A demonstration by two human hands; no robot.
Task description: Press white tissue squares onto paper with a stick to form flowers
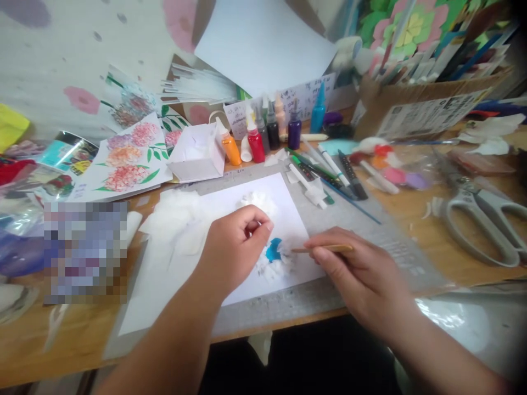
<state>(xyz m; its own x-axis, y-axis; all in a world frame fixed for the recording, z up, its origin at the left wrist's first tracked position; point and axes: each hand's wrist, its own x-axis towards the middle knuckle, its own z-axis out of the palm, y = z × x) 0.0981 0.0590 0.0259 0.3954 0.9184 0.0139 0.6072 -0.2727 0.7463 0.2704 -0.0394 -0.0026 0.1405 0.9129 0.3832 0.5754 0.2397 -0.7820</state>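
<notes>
A thin wooden stick [335, 248] is pinched in my right hand [364, 269], its tip pointing left toward a patch of blue paint [274, 250]. White crumpled tissue [275, 270] lies around the paint on a sheet of white paper [296, 219]. My left hand [236, 247] is over the paper, just up and left of the blue patch, with thumb and fingers pinched together. Whether anything is between them cannot be made out. Beyond that hand sits a second ruffled white tissue clump [258, 202].
A pile of white tissue [177, 216] lies to the left. Paint bottles, including a red one [256, 140], stand behind the paper beside a white paper box [197, 152]. Several markers [333, 167] lie on the grey mat [395, 255]. Large grey-handled scissors [473, 214] rest at the right.
</notes>
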